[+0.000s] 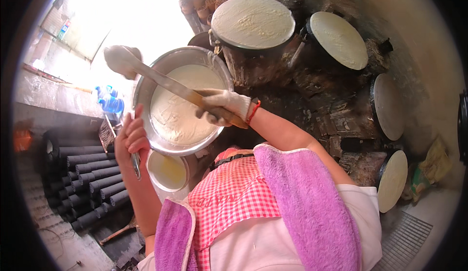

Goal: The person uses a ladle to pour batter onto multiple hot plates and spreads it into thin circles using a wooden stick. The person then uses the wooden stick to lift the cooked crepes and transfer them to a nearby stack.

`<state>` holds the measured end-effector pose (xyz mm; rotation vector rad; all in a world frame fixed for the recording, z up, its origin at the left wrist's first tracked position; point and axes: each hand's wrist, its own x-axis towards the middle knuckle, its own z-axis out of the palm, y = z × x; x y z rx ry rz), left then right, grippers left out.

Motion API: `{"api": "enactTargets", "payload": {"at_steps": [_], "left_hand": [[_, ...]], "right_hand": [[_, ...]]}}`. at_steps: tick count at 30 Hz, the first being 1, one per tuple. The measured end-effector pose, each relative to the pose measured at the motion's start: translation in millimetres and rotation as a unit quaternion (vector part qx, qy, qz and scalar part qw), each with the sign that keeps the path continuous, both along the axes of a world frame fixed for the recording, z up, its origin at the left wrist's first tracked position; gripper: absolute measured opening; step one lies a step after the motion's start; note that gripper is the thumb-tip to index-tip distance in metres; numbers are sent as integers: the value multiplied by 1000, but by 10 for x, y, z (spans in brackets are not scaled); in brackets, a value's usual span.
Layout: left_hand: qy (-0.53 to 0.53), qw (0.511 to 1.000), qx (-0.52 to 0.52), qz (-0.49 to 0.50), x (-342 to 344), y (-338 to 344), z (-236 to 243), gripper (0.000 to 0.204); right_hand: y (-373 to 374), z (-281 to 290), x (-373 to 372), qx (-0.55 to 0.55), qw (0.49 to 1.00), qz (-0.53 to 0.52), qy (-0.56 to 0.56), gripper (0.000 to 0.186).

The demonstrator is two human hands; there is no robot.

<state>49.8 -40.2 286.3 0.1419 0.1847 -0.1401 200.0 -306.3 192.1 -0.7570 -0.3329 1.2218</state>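
My right hand (222, 106), in a whitish work glove, is wrapped around the handle of a long ladle (168, 82). Its blurred head is up at the left, beyond the rim of a large metal pot (225, 71). Thick, creamy white stuff (178, 110) fills much of that pot, below the ladle. My bare left hand (132, 133) is beside the pot's left rim, with one finger pointing up and the others curled around a thin metal utensil (136, 166). Only part of that utensil shows, so its kind is unclear.
A bucket (184, 181) with yellowish liquid stands close below the pot. Several round vessels with pale tops, such as the large one (253, 22), line the far and right sides. Black cylindrical briquettes (92, 178) are stacked at left, near blue plastic bottles (111, 103).
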Motion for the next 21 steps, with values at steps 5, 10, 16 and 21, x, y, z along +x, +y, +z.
{"api": "enactTargets", "payload": {"at_steps": [5, 10, 16, 21], "left_hand": [[121, 946, -301, -6, -249, 246, -699, 47], [137, 941, -306, 46, -467, 359, -810, 48], [261, 916, 303, 38, -534, 224, -900, 36], [199, 971, -126, 35, -156, 666, -1171, 39]], "right_hand": [[-348, -621, -201, -176, 980, 56, 70, 59], [-1008, -401, -323, -311, 949, 36, 37, 56], [-570, 261, -144, -317, 890, -77, -318, 51], [-20, 50, -113, -253, 850, -285, -364, 49]]}}
